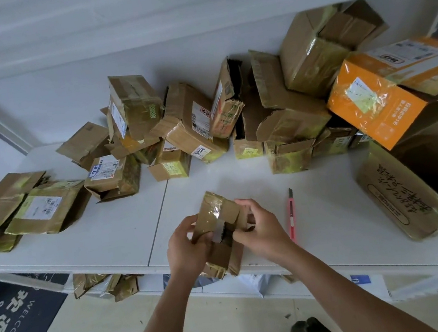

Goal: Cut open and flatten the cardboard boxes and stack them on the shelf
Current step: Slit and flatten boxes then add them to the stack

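Both hands grip a small taped cardboard box (219, 230) at the shelf's (107, 238) front edge: left hand (187, 249) curls round its left side, right hand (261, 230) round its right. A pink utility knife (291, 216) lies just right.

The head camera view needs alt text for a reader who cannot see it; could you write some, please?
Both hands, left hand and right hand, grip a small taped cardboard box at the front of a white shelf. A pink utility knife lies just right; more boxes crowd behind.
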`<state>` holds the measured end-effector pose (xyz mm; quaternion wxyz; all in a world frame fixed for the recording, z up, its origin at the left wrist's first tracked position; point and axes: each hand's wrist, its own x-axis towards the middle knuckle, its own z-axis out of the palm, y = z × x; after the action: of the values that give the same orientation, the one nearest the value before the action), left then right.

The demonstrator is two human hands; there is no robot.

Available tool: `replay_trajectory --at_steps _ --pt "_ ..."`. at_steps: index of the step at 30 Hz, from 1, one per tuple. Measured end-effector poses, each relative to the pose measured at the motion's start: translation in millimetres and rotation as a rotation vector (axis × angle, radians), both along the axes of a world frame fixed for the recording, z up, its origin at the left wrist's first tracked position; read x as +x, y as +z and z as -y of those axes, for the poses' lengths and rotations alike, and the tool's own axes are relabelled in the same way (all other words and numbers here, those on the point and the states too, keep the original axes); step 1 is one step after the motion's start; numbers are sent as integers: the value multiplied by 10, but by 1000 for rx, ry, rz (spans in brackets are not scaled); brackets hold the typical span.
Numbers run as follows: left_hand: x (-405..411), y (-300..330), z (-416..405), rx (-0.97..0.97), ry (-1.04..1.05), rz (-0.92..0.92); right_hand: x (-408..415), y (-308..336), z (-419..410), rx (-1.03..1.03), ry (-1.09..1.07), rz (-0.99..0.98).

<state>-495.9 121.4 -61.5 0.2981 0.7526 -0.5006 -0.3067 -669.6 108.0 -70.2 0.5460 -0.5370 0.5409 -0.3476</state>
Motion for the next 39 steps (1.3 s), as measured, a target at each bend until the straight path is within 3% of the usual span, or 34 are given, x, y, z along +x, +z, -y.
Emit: replay_trajectory --at_steps 3,8,11,17,21,23,26,29,34,36,39 --pt "45 40 24 7 -76 -42 -89 -5 -8 5 33 50" --pt "-31 135 41 -54 -163 80 -164 14 17 -15 21 55" --pt "-23 176 47 -103 -160 68 -178 39 46 -35 -8 50" --pt "64 247 101 -18 -264 -61 -217 -55 58 -46 -33 -47" --pt "11 221 106 27 -390 15 -168 -137 52 -134 -29 -440" --pt "-38 199 107 46 -412 6 -136 -121 16 -190 -13 -507" --pt "-54 198 101 -11 -317 -22 -108 -73 -19 -266 6 -389" --pt "-8 221 100 -68 -21 36 -104 -12 -6 -262 -50 -308" --pt "-32 286 114 141 53 138 -29 90 30 -292 -158 -270" --pt "-12 306 152 112 28 65 -23 130 59 -324 -183 -219" --pt "110 364 167 18 -53 -194 -131 186 129 -402 -200 -197"
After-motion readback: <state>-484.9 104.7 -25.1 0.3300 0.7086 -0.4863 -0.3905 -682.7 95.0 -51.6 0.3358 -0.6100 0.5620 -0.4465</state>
